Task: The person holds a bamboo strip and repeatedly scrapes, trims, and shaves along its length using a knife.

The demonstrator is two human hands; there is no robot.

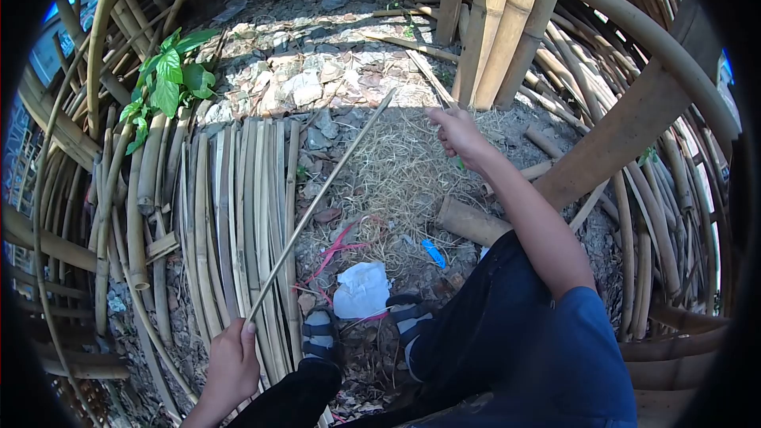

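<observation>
The left hand [235, 361], fingers closed, holds the lower end of one bamboo strip [342, 165]; the right hand [458, 136] is curled near its far tip, and I cannot tell whether it grips anything. The single strip slants above the ground, long, thin, greyish tan, nearly straight. Around it are two sandalled feet, one white sheet [361, 291], one blue scrap [434, 254], one leafy plant [167, 84] and many slats [238, 214], too crowded to count.
</observation>
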